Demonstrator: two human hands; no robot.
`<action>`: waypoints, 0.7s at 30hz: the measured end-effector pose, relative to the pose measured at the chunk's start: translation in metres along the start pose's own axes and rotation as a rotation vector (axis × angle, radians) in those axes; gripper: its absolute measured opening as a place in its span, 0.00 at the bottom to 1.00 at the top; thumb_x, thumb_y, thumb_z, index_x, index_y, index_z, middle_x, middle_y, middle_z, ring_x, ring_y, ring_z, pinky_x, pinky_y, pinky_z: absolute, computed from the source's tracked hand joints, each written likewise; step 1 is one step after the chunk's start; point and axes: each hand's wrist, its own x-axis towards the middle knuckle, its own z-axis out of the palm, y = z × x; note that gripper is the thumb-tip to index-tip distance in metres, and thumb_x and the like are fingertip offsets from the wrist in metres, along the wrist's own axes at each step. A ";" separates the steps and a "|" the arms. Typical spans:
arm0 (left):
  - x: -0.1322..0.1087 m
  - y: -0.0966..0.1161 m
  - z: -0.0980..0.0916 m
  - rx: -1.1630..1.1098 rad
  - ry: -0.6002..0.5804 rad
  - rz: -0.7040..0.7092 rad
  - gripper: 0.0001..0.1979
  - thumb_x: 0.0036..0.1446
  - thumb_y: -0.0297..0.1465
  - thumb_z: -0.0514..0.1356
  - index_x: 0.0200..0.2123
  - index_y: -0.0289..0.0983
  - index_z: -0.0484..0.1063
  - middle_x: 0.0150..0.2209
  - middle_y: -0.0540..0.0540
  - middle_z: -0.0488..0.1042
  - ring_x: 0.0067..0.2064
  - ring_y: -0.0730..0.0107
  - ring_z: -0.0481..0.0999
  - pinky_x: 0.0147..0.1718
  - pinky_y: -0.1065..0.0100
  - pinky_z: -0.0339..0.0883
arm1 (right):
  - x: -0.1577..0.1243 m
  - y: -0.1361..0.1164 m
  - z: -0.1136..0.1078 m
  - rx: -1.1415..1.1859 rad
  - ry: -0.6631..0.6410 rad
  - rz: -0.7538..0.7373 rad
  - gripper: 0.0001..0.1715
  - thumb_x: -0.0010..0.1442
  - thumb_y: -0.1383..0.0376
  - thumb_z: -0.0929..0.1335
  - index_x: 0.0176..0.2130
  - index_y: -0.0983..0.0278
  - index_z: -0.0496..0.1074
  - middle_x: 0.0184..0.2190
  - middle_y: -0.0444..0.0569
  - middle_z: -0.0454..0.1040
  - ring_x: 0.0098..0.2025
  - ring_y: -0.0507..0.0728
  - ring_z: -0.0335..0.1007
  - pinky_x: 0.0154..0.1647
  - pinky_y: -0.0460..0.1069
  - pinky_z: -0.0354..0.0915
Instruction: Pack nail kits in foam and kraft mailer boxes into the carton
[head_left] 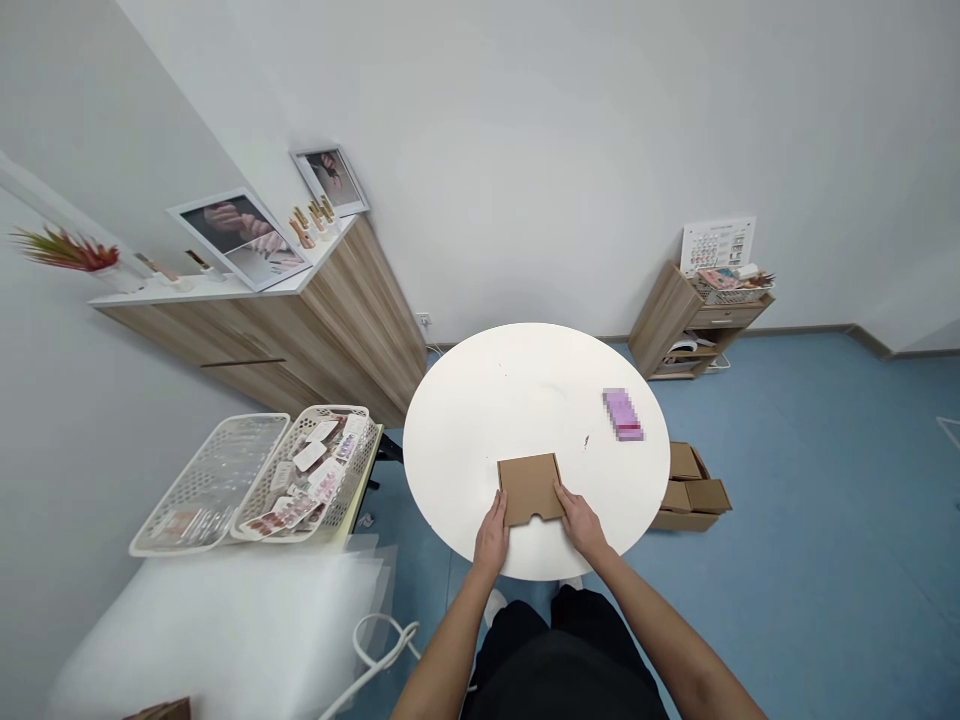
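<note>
A flat brown cardboard box (531, 487), lid closed, lies near the front edge of the round white table (480, 400). My left hand (493, 535) grips its left side near the lower corner. On the opposite side, my right hand (580, 520) holds the right edge, fingertips against the cardboard. A semicircular notch shows in the middle of the box's near edge. Farther right on the tabletop lies a purple item (622, 414), blurred into blocks so its kind is unclear.
At left, white baskets (251, 428) hold packaged items beside stacked translucent sheets (247, 620). A wooden cabinet (367, 310) bears picture frames. An open cardboard box (686, 490) sits on the floor right of the table. A small shelf unit (660, 315) stands by the wall.
</note>
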 end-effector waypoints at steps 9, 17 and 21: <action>0.005 0.023 -0.007 -0.268 -0.002 -0.177 0.35 0.55 0.23 0.54 0.67 0.42 0.54 0.66 0.46 0.60 0.66 0.64 0.60 0.64 0.58 0.55 | 0.009 -0.001 -0.007 0.138 -0.069 -0.010 0.47 0.53 0.77 0.58 0.69 0.59 0.47 0.64 0.49 0.63 0.63 0.59 0.60 0.62 0.57 0.58; 0.031 0.056 -0.047 -0.285 0.019 -0.334 0.24 0.57 0.27 0.57 0.58 0.38 0.69 0.56 0.41 0.73 0.54 0.61 0.75 0.53 0.63 0.67 | 0.034 -0.012 -0.055 0.430 -0.161 0.121 0.34 0.61 0.68 0.60 0.65 0.53 0.58 0.60 0.44 0.69 0.60 0.59 0.65 0.60 0.55 0.59; 0.044 0.065 -0.064 -0.200 0.079 -0.324 0.17 0.58 0.32 0.60 0.51 0.39 0.73 0.53 0.41 0.76 0.52 0.58 0.76 0.50 0.62 0.68 | 0.051 -0.022 -0.084 0.517 -0.119 0.102 0.27 0.62 0.64 0.61 0.60 0.56 0.67 0.58 0.46 0.70 0.59 0.58 0.65 0.59 0.53 0.60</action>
